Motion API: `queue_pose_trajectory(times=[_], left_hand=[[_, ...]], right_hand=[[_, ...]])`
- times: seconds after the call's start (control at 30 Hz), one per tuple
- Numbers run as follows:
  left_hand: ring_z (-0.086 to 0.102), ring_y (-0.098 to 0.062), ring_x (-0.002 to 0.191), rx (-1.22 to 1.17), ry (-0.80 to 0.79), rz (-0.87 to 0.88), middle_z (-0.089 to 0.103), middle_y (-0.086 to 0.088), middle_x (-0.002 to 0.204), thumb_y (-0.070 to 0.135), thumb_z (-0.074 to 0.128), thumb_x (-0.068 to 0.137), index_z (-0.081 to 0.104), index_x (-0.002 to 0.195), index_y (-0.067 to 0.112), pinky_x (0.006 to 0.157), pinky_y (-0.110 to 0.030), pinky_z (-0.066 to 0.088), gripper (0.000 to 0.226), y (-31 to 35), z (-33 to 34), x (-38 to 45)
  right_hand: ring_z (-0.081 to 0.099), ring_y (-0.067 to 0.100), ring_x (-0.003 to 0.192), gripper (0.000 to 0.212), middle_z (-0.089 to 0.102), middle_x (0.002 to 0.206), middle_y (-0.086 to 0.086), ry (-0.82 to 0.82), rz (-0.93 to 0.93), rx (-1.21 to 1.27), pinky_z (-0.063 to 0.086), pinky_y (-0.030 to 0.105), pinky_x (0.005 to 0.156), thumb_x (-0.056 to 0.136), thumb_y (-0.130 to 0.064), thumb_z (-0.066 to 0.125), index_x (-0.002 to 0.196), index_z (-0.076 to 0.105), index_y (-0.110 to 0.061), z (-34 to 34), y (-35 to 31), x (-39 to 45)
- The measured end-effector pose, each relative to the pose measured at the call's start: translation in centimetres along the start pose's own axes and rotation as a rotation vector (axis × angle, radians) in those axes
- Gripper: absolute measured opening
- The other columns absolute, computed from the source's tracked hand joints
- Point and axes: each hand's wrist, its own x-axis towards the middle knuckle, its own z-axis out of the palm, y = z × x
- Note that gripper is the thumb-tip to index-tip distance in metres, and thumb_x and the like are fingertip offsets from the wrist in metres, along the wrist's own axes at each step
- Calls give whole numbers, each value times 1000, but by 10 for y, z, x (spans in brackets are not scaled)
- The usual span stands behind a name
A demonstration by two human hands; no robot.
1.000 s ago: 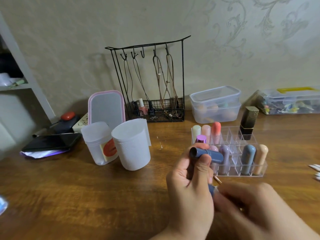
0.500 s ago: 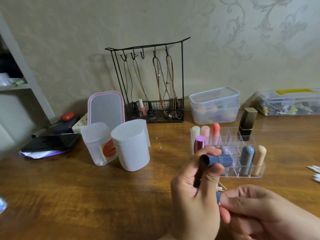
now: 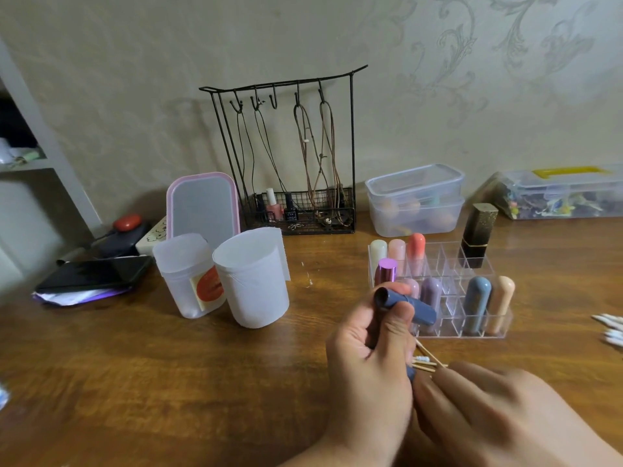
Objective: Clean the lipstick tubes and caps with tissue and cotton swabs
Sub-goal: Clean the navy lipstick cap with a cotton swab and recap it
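Here, low and right of centre in the frame, the left hand (image 3: pixel 371 358) grips a blue lipstick tube (image 3: pixel 404 303), thumb and fingers curled round it so that its dark open end points up and left while the rounded end juts right, just in front of the clear organizer (image 3: pixel 472 332). The right hand (image 3: pixel 499 409) lies at the lower right, blurred; its fingertips meet the ends of a few cotton swabs (image 3: pixel 428 360) that stick out beside the left palm, and it seems to pinch them, though the blur makes that uncertain. The organizer stands just behind the hands with pastel lipsticks (image 3: pixel 478 303) upright in its cells and a black and gold lipstick (image 3: pixel 478 234) at its far right corner. More swabs (image 3: pixel 610 328) lie at the right edge of the frame, well apart from the hands. Left of centre two white plastic cups (image 3: pixel 249 281) stand touching one another, with bare wooden table (image 3: pixel 151 382) open in front of them across the lower left. A wire jewelry stand (image 3: pixel 296 156) and lidded plastic boxes (image 3: pixel 414 200) line the wall at the back, and a dark phone (image 3: pixel 94 274) rests near the left edge.
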Motion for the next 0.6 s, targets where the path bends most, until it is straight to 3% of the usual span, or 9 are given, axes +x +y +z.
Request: queue_pose_trajectory(times=[0.2, 0.3, 0.37, 0.43, 0.5, 0.6], left_hand=[[35, -9, 47, -33, 180, -73, 41, 5, 49, 29, 57, 79, 68, 90, 13, 43, -18, 30, 23, 10, -7, 18], [34, -8, 45, -302, 260, -215, 40, 2, 54, 28, 60, 78, 70, 91, 12, 39, -17, 28, 22, 19, -14, 30], [37, -7, 45, -534, 248, -335, 41, 1, 57, 27, 61, 81, 69, 94, 12, 42, -16, 32, 21, 24, -19, 35], [39, -8, 47, -660, 208, -393, 40, 0, 59, 27, 57, 89, 65, 99, 12, 53, -20, 38, 19, 24, -22, 36], [40, -9, 48, -681, 189, -416, 40, 0, 61, 27, 53, 92, 63, 102, 13, 67, -26, 40, 21, 22, -23, 34], [42, -10, 51, -708, 187, -451, 43, -2, 62, 26, 54, 92, 66, 103, 11, 96, -33, 36, 22, 20, -22, 32]], right_hand=[[39, 18, 47, 29, 38, 59, 0, 100, 45, 85, 34, 26, 35, 90, -18, 49, 64, 62, -16, 1, -2, 2], [38, 11, 49, 33, 41, 59, -7, 137, 217, 309, 40, 25, 40, 94, -31, 49, 67, 64, -20, -5, -3, 0], [40, 3, 47, 26, 47, 57, -14, 199, 424, 501, 40, 16, 44, 88, -39, 54, 67, 61, -27, -7, 0, 1], [43, 0, 42, 20, 51, 55, -18, 214, 565, 648, 38, 12, 42, 83, -46, 56, 70, 60, -32, -7, 4, 3], [48, 5, 40, 29, 57, 57, -15, 182, 640, 721, 38, 16, 41, 85, -62, 51, 75, 61, -36, -6, 9, 5], [51, 5, 44, 24, 57, 55, -15, 144, 659, 747, 35, 10, 42, 94, -47, 53, 76, 63, -35, -4, 12, 5]])
